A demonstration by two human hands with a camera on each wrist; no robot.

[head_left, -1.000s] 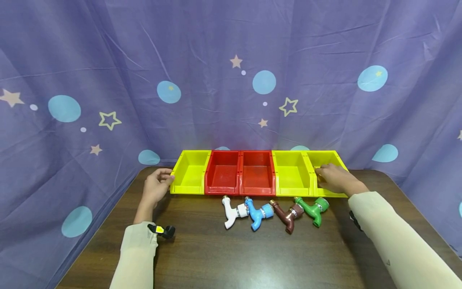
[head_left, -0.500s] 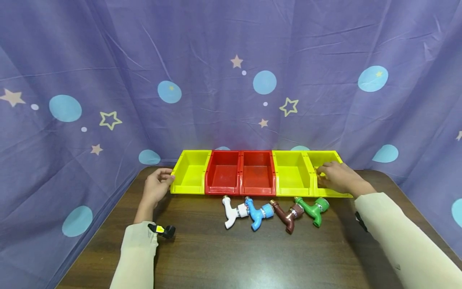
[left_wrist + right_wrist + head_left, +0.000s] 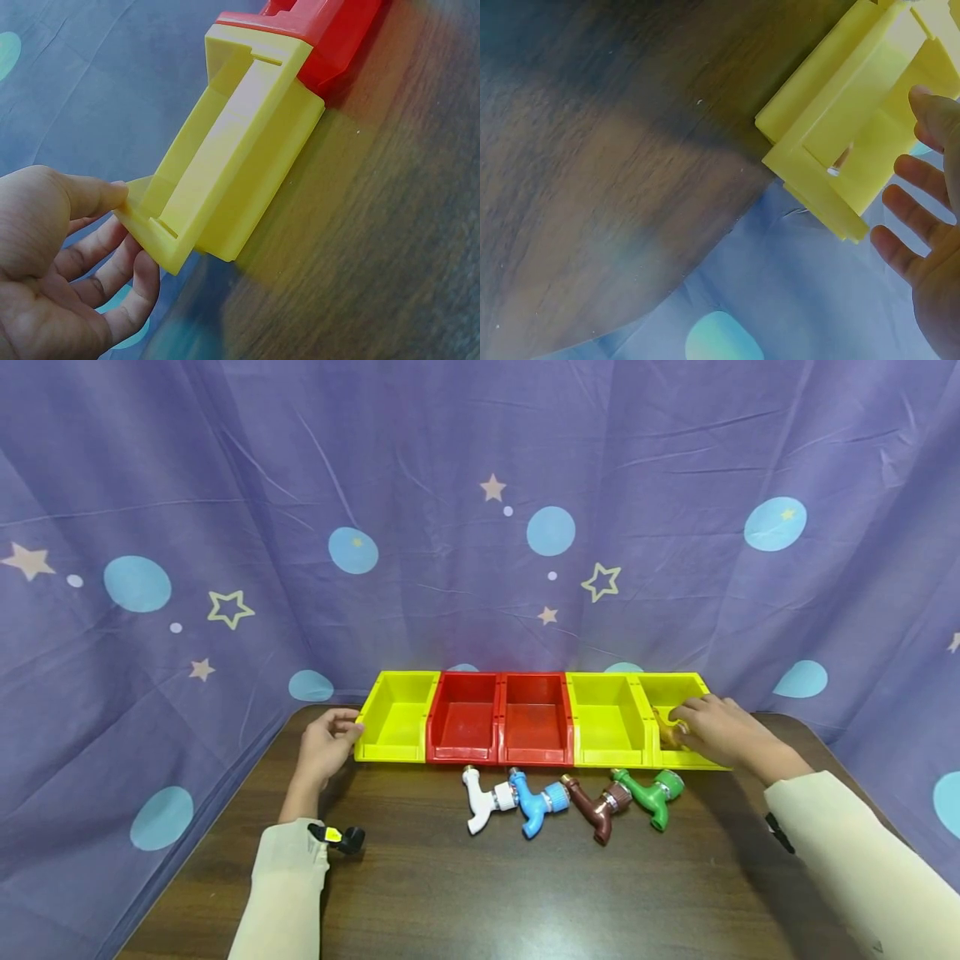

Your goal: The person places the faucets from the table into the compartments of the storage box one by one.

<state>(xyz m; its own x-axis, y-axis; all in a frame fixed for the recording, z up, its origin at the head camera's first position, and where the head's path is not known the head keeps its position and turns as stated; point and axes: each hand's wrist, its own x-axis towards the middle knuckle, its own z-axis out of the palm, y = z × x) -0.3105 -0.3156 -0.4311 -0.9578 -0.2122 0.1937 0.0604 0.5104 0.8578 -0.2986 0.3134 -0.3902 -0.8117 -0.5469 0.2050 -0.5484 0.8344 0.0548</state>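
Five bins stand side by side in a row. My left hand (image 3: 327,743) pinches the outer rim of the leftmost yellow bin (image 3: 232,150) between thumb and fingers. At the other end, my right hand (image 3: 723,735) is over the right side of the rightmost yellow bin (image 3: 840,97), its fingers spread and holding nothing. A yellow tap (image 3: 670,733) lies in that bin, partly hidden by the hand. In front of the row lie a white tap (image 3: 483,802), a blue tap (image 3: 536,803), a brown tap (image 3: 597,807) and a green tap (image 3: 651,795).
Two red bins (image 3: 463,752) (image 3: 534,752) and another yellow bin (image 3: 609,752) fill the middle of the row. All stand on a brown wooden table (image 3: 555,893). A purple curtain (image 3: 450,485) hangs close behind.
My right hand has drawn back to the right and let go of the yellow tap, which now shows more in the bin. My left hand has stayed on the left bin's rim.
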